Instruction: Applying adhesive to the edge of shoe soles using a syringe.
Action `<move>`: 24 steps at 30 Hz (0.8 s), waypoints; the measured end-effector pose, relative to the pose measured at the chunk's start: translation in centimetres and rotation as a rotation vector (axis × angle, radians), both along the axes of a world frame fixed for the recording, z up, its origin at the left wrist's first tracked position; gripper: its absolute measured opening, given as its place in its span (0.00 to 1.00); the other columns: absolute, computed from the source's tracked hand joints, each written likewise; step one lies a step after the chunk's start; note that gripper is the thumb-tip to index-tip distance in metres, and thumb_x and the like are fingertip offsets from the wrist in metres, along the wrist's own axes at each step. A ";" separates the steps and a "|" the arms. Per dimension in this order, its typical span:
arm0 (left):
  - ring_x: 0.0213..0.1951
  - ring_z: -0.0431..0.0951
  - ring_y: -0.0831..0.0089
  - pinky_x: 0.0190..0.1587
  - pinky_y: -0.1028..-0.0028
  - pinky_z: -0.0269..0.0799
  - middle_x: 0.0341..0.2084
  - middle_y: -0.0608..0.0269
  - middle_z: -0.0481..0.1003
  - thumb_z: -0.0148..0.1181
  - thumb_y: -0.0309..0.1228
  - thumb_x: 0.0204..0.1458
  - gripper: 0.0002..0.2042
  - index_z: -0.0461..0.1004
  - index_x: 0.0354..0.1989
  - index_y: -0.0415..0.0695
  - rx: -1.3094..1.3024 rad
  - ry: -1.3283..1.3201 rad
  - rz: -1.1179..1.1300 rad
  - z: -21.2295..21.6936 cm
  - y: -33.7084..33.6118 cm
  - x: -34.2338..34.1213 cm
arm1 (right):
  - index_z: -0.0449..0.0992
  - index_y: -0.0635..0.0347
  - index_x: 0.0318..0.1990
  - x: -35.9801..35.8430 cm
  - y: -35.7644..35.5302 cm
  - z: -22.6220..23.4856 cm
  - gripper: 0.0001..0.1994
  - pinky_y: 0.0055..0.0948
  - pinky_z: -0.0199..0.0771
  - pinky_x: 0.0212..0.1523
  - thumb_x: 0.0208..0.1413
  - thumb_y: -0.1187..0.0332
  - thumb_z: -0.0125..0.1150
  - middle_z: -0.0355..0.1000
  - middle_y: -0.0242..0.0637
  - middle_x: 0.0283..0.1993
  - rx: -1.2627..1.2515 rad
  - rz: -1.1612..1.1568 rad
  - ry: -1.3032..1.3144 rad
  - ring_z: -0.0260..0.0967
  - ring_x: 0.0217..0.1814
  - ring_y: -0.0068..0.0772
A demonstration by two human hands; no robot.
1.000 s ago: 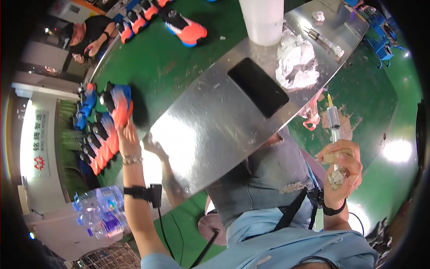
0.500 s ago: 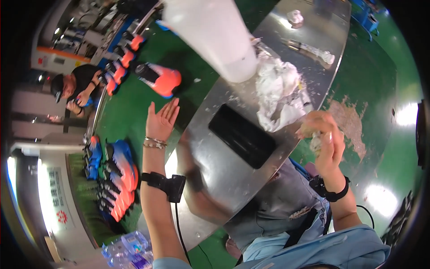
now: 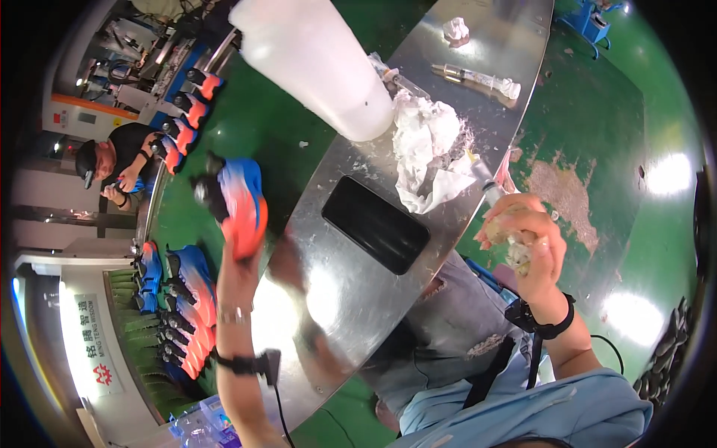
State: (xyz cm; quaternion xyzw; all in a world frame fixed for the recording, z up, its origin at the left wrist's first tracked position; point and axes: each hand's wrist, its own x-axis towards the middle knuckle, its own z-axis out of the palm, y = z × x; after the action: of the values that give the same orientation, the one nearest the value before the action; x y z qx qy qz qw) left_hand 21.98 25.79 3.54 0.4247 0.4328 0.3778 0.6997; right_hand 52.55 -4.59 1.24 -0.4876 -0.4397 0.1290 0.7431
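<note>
My left hand [image 3: 243, 263] is at the heel or toe end of an orange and blue sports shoe [image 3: 245, 196], closed on it; the shoe hides most of the fingers. The shoe is tilted and slightly blurred, above the green surface. On the right, beside the metal table's edge, my right hand [image 3: 532, 243] is closed round a clear syringe [image 3: 489, 184] with a yellowish tip, pointing up and left. A crumpled white tissue wad [image 3: 518, 255] is in the same palm. Both wrists wear black straps.
The metal table [image 3: 351, 295] bears a black phone [image 3: 376, 224], crumpled tissues [image 3: 424, 134], a tall white container [image 3: 321, 67], another syringe [image 3: 478, 77] and a small wad [image 3: 455, 30]. More shoes [image 3: 196, 299] stand at the left. A co-worker [image 3: 112, 168] sits at the far left.
My left hand, open and empty before, now holds the shoe, which has tilted and come nearer. The syringe in my right hand now shows. The whole view has shifted a little.
</note>
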 end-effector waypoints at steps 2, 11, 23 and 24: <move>0.58 0.64 0.62 0.60 0.66 0.63 0.57 0.58 0.64 0.47 0.39 0.59 0.22 0.58 0.60 0.45 -0.029 -0.076 0.046 1.3 -6.5 -3.6 | 0.71 0.68 0.40 -0.8 0.1 0.1 0.18 0.28 0.71 0.34 0.61 0.63 0.37 0.69 0.50 0.40 -0.033 0.003 -0.068 0.70 0.34 0.33; 0.45 0.75 0.67 0.44 0.69 0.75 0.44 0.58 0.74 0.52 0.36 0.56 0.17 0.67 0.50 0.39 -0.297 -0.186 0.203 0.6 -33.1 -17.3 | 0.69 0.66 0.43 -2.1 3.7 0.2 0.12 0.26 0.68 0.40 0.62 0.67 0.42 0.66 0.42 0.41 -0.030 -0.073 -0.048 0.65 0.37 0.27; 0.35 0.76 0.70 0.40 0.73 0.73 0.33 0.57 0.75 0.61 0.29 0.47 0.14 0.71 0.39 0.33 0.527 -0.071 0.605 1.3 -24.3 -18.3 | 0.68 0.65 0.41 -6.4 1.3 3.7 0.15 0.27 0.65 0.37 0.61 0.60 0.45 0.66 0.38 0.35 0.000 0.190 -0.109 0.64 0.33 0.27; 0.35 0.77 0.68 0.39 0.71 0.74 0.33 0.54 0.75 0.64 0.36 0.45 0.19 0.70 0.38 0.33 0.669 -0.014 0.519 2.6 -22.5 -16.2 | 0.68 0.65 0.40 -7.5 0.5 4.5 0.17 0.28 0.64 0.38 0.58 0.57 0.48 0.65 0.40 0.36 -0.039 0.239 -0.041 0.64 0.33 0.28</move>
State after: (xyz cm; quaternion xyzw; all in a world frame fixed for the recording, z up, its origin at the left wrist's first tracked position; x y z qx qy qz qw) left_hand 5.75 3.33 6.11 0.5025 0.3741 0.6641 0.4080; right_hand 45.05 -4.09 5.73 -0.4484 -0.5074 0.2153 0.7036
